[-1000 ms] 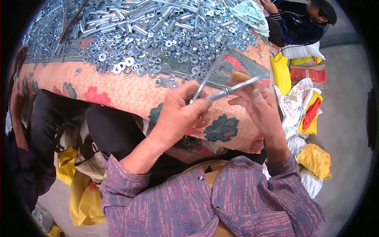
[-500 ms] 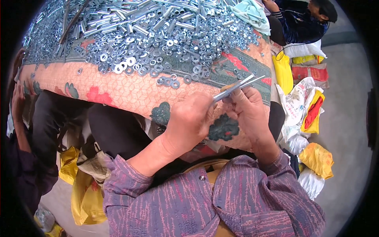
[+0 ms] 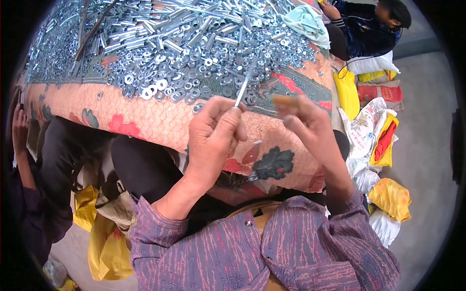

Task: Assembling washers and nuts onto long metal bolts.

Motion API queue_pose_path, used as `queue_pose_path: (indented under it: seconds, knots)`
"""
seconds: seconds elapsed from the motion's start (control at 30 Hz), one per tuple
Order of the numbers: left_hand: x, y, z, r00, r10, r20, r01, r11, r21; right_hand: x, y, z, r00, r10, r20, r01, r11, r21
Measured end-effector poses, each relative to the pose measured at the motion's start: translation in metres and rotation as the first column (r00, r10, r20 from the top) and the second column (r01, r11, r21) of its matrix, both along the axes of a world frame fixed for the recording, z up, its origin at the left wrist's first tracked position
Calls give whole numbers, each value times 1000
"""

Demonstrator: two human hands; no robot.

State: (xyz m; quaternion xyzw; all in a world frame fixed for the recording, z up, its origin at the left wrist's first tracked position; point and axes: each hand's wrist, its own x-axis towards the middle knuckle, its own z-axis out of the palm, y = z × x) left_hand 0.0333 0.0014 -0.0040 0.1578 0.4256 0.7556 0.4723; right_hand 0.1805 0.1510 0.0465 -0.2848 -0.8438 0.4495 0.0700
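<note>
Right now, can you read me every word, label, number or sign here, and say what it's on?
None readable.
White sack, right side: printed marks, too small and blurred.
Crumpled yellow bag below it: faint marks, unreadable.
Metal rod in the left hand: no text visible.

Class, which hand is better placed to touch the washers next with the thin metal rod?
The left hand, probably: it holds the thin metal rod, which points toward the washers. The right hand is apart from it.
</note>
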Motion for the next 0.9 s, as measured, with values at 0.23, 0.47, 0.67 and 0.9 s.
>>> queue_pose_path:
  seconds: [0.23, 0.47, 0.67, 0.9]
  knots:
    - [-6, 2, 0, 991, -23, 129, 23, 1000, -2, -37, 10, -43, 979, 194, -61, -75, 624, 778]
    - [-8, -1, -1, 990, -27, 136, 28, 1000, -8, -36, 6, -49, 974, 216, -71, -113, 732, 672]
    - [-8, 1, 0, 988, -51, 148, 53, 999, -5, -13, 16, -39, 997, 52, -52, -14, 829, 559]
    - [-7, 1, 0, 993, -82, 81, 85, 996, -32, -13, 34, -33, 990, 41, -137, 39, 846, 532]
